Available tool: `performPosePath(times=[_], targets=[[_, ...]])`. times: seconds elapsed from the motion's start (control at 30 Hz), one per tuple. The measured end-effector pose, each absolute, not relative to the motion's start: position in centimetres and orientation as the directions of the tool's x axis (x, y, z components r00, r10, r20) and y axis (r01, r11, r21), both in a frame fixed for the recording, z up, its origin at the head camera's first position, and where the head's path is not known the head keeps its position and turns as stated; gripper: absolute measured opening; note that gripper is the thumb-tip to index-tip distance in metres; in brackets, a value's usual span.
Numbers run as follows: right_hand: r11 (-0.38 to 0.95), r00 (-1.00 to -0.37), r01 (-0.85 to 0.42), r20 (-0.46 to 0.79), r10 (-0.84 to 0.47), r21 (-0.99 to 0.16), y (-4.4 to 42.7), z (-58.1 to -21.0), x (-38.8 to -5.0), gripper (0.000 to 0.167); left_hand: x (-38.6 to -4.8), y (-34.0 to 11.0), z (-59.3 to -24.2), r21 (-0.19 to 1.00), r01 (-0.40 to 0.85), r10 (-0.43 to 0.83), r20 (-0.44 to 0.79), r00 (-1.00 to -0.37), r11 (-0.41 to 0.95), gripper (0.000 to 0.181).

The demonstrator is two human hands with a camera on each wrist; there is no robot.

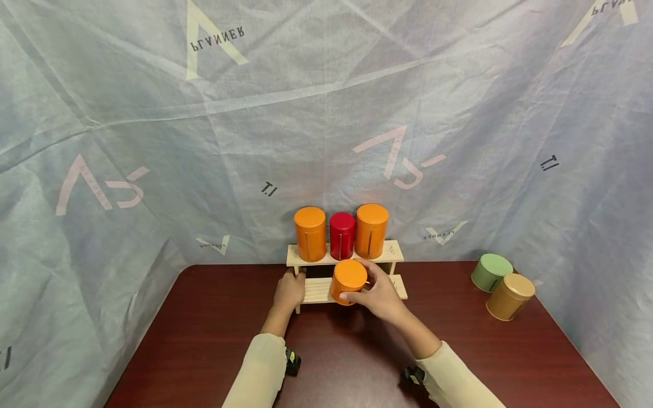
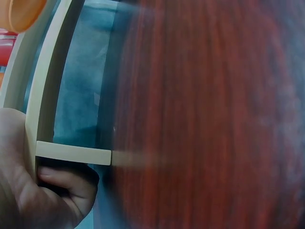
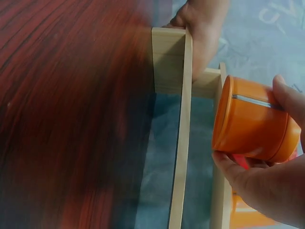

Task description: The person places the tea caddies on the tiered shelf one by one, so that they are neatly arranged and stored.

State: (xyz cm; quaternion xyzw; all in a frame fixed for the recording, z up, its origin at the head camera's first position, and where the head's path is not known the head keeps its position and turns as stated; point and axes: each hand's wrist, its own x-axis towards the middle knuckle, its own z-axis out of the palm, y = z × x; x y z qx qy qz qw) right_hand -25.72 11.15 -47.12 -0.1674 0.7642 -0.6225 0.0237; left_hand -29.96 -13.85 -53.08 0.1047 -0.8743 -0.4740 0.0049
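Note:
A small two-tier wooden rack (image 1: pixel 316 290) stands at the back of the table. My left hand (image 1: pixel 289 290) grips the rack's left end; in the left wrist view its thumb and fingers curl round the wood. Between the thumb and fingers of my right hand (image 1: pixel 380 294) is a short orange tin (image 1: pixel 347 283), held in front of the lower tier. The right wrist view shows that orange tin (image 3: pixel 255 121) apart from the lower slat (image 3: pixel 182 143). On the upper tier stand a tall orange tin (image 1: pixel 311 235), a red tin (image 1: pixel 342 237) and another tall orange tin (image 1: pixel 371 232).
A green tin (image 1: pixel 491 273) and a gold tin (image 1: pixel 510 297) stand close together near the table's right edge. Grey printed cloth (image 1: pixel 326 124) hangs behind the dark red wooden table (image 1: pixel 347 351) and down both sides.

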Motion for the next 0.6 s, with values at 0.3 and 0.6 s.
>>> performPosePath(times=[0.3,0.6], targets=[[0.164,-0.930,-0.242,0.181,-0.319,-0.956,9.9,-47.0,-25.8,0.082,-29.7,-13.9,-52.8,0.839,-0.169,-0.180,-0.087,-0.980,0.517,0.038],[0.203,-0.933,-0.242,0.171,-0.315,-0.949,8.5,-47.5,-26.2,0.084,-29.7,-13.7,-52.9,0.830,-0.168,-0.186,-0.078,-0.979,0.532,0.040]])
